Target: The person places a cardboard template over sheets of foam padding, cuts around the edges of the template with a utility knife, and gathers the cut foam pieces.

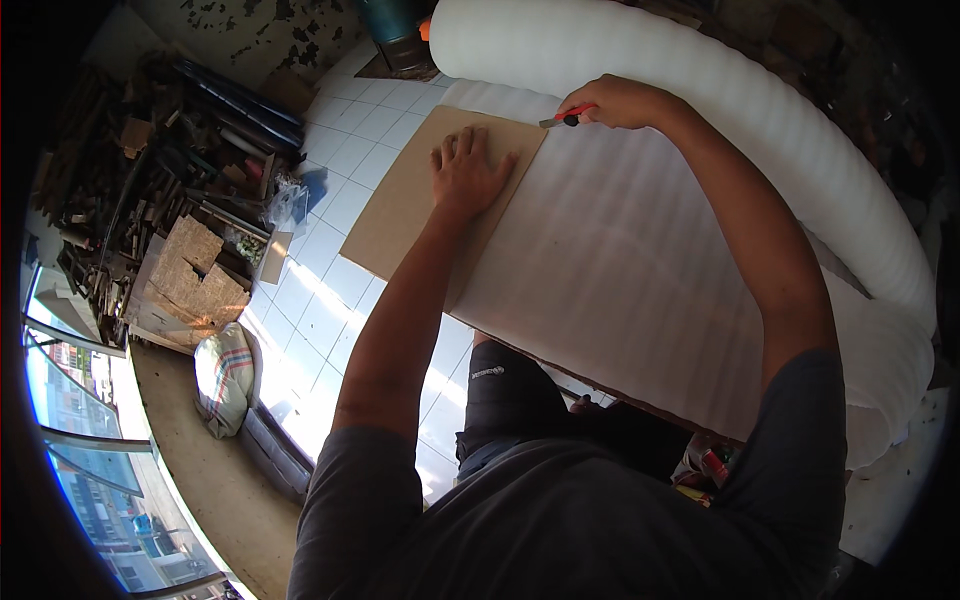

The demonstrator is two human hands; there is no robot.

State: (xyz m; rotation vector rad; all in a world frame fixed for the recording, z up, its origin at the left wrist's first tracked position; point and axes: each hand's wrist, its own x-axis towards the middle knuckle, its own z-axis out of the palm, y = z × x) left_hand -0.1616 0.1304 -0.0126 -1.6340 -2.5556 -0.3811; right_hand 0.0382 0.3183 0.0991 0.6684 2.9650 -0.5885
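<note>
Under my left hand lies a flat brown cardboard sheet; the palm presses on it with the fingers spread. My right hand is closed around a red utility knife. Its blade points left, at the far right corner of the cardboard; whether the tip touches is too small to tell. White foam sheeting spreads beneath the cardboard's right side and out toward my right arm. It runs to a thick foam roll along the far and right side.
White floor tiles show at the left. Beyond them are a heap of wood scraps, a broken chipboard piece and a stuffed white sack. A dark green cylinder stands at the far side. Windows line the lower left.
</note>
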